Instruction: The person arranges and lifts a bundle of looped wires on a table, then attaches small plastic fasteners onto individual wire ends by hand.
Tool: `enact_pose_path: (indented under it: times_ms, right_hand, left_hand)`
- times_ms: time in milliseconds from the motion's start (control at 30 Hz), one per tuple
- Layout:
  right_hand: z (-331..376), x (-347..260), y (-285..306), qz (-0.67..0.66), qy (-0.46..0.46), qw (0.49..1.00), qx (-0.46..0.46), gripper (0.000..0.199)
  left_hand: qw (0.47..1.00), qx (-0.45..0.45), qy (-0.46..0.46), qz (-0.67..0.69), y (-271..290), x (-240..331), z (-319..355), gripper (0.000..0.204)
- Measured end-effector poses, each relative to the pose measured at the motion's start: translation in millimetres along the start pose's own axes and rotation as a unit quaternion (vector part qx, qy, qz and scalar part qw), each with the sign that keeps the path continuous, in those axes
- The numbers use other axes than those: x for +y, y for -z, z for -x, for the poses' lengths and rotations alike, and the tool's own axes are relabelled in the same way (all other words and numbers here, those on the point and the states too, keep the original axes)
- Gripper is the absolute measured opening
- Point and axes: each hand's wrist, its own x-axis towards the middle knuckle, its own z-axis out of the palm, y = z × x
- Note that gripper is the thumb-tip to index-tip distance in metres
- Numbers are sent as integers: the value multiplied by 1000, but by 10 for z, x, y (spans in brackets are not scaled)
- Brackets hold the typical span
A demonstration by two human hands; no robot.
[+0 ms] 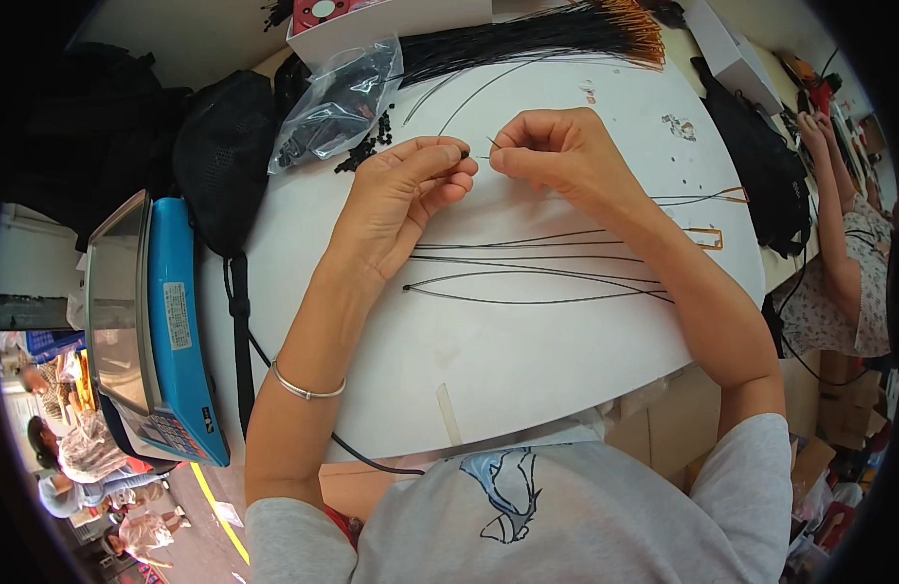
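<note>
Over the upper middle of the white table [547,360], my left hand [401,185] pinches a tiny black bead [464,154] between thumb and finger. My right hand [561,156] is closed on thin black cord, whose ends [489,146] stick out toward the bead, with a small gap between. That cord runs under my right forearm to an orange clip-like end [736,195]. Several more black cords [527,301] lie below my hands, one with a black bead at its looped left end. Loose black beads [364,149] are scattered beyond my left hand.
A clear plastic bag [341,102] rests beside the beads. Behind it lies a thick bundle of black cords [518,44] with orange ends, near a white box [401,21]. A blue scale [182,321] stands left. At far right, another person's arm [834,195] shows.
</note>
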Motion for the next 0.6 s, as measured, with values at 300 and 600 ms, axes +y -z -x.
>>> enact_pose_path:
  times_ms: [300, 600]
  right_hand:
    - [-46, 22, -13, 10, -7, 1000, 4, 10]
    - [-36, -41, -43, 12, -9, 1000, -1, 10]
  left_hand:
    - [1000, -10, 7, 16, 45, 9, -46, 19]
    - [1000, -23, 13, -15, 57, 21, -12, 18]
